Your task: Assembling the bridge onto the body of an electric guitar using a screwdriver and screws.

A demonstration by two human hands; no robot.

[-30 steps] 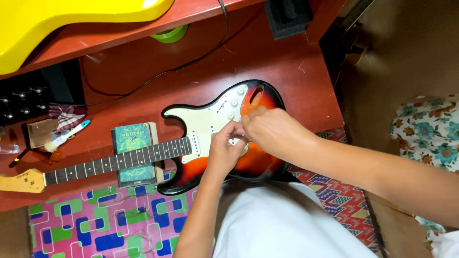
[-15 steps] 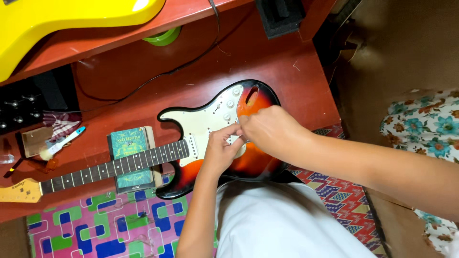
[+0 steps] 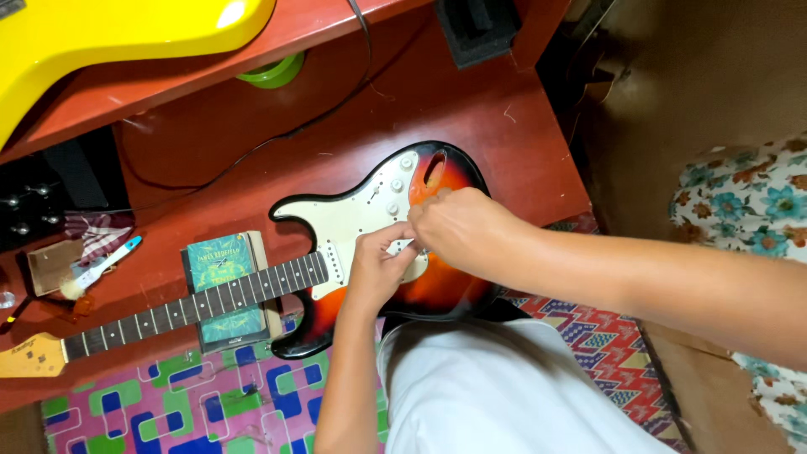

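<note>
— Head view first: where are your hands?

— Both sit on the sunburst guitar (image 3: 370, 227), which lies flat on the red surface (image 3: 504, 143), neck resting on a green box (image 3: 220, 290). My left hand (image 3: 376, 271) has its grip pinched on something small at the white pickguard (image 3: 353, 219); my right hand (image 3: 458, 229) is curled close beside it. I cannot tell what either holds.

— How far along?

— I'd judge midway: no strings show on the neck, and the jack hollow looks bare.

— Any containers?

— That box is shut, contents hidden. A brush (image 3: 97, 271) lies left; a yellow guitar (image 3: 118, 38) is above.
</note>
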